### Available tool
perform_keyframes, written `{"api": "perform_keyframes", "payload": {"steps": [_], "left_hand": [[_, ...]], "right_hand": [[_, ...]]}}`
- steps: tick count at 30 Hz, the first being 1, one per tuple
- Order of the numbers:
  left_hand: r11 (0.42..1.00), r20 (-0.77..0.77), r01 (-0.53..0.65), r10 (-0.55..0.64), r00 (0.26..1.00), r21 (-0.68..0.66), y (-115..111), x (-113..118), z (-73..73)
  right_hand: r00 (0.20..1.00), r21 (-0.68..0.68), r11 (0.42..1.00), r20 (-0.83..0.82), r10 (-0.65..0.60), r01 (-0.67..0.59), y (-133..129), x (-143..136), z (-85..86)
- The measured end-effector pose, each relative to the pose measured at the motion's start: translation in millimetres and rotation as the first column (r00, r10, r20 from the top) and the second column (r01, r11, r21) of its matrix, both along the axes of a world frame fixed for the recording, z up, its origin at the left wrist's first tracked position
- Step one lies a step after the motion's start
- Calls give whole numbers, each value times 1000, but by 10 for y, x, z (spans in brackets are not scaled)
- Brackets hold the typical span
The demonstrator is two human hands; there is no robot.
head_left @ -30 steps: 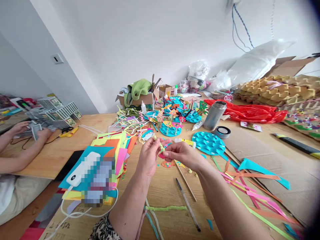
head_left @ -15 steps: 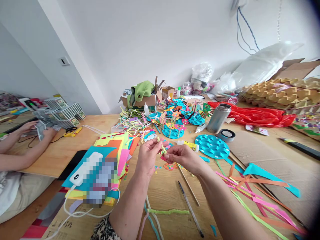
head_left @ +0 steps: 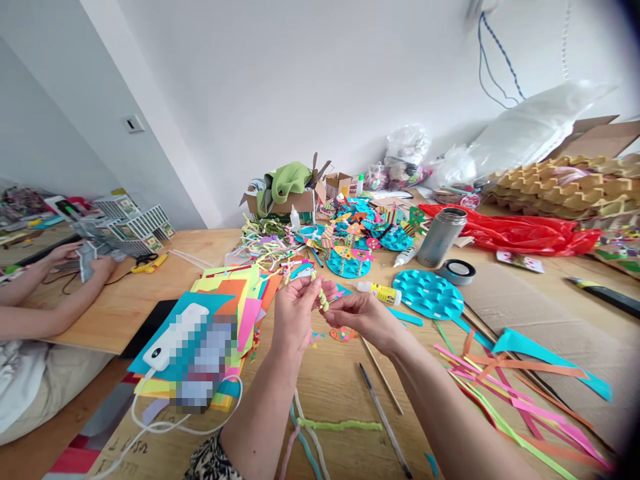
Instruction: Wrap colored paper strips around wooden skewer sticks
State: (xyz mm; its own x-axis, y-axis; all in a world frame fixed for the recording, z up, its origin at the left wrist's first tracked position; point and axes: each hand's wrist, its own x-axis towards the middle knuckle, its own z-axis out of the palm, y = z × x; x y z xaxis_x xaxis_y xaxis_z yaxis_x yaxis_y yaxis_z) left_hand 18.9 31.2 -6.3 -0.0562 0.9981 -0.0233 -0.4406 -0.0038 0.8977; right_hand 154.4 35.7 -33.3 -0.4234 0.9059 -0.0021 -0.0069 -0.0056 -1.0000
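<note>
Between my two hands is a pale yellow-green pipe cleaner, wound into a small coil. My left hand pinches its upper part between thumb and fingers. From the other side, the fingertips of my right hand are closed on its lower end. On the table below lies an orange paper fish with coloured dots. Nearer me, a straight green pipe cleaner crosses pink, blue and white ones. A thin wooden stick and a slim brush lie beside my right forearm.
Left are stacked coloured papers with a white power bank and cable. A blue egg-tray disc, glue bottle, steel flask and paper strips lie right. Another person's hands work at far left.
The view has shifted slightly, so the scene sits a little further right. Both hands still hold the coiled pipe cleaner, with my right fingertips slightly changed in position at its lower end.
</note>
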Motion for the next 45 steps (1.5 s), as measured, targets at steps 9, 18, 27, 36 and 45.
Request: {"api": "perform_keyframes", "payload": {"steps": [9,18,27,36,45], "left_hand": [[1000,-49,-10,11,999,20,-26,-9,33],[1000,-19,9,-9,1000,25,-30,-21,28],[1000,-16,3,-3,1000,16,-42,-10,52],[1000,17,17,-17,1000,11,-33,4,33],[985,-15,161,-162,987,-65,-38,-46,59]], "right_hand": [[999,26,999,26,43,-43,20,13,-18],[993,56,994,82,85,-90,1,49,34],[978,88,986,165,128,-144,-1,87,18],[968,84,984,212,137,-158,-19,64,41],[981,189,980,192,19,-56,25,352,173]]}}
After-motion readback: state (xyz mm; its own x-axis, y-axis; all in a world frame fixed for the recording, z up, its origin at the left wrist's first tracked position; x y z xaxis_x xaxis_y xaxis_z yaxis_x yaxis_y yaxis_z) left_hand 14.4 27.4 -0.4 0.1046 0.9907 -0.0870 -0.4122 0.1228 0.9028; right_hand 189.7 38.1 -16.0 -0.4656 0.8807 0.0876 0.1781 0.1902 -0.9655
